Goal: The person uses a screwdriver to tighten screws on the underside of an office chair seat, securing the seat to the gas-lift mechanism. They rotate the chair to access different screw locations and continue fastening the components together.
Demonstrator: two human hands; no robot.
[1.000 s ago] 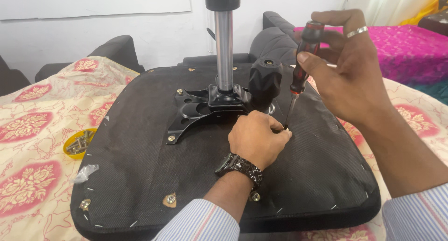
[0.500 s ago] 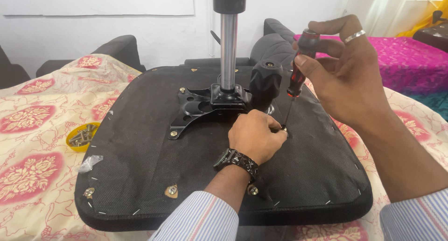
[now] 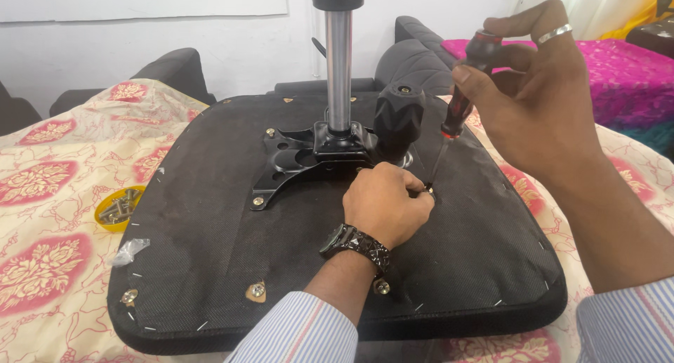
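An upturned office-chair seat (image 3: 210, 251) is lying underside-up on a cloth (image 3: 49, 194) printed with red floral medallions on cream, and it is filling most of the view. Its underside is covered in black woven fabric, stapled along the rim, with a rounded, padded edge.

Bolted near the middle, a black stamped-metal mechanism plate (image 3: 295, 163) is carrying a polished steel gas-lift column (image 3: 338, 68) that is rising out of frame, and a chunky black ribbed knob (image 3: 399, 117) is sitting beside it. Judging by what shows, the plate is already seated: screw heads are visible at its near-left corner and far-left arm. The near-right fixing is the one being worked on, so it is probably not yet fully tight. Brass inserts along the near edge are standing empty.

The right hand (image 3: 540, 103) is gripping the red-and-black handle of a screwdriver (image 3: 456, 114), thumb and fingers wrapped around it, shaft angling down to the screw (image 3: 428, 190). The left hand (image 3: 386, 205), wearing a dark studded watch, is curled closed on the seat, fingertips pinching at the screw to steady it.

At the left, a small yellow dish (image 3: 119, 208) is holding spare bolts.
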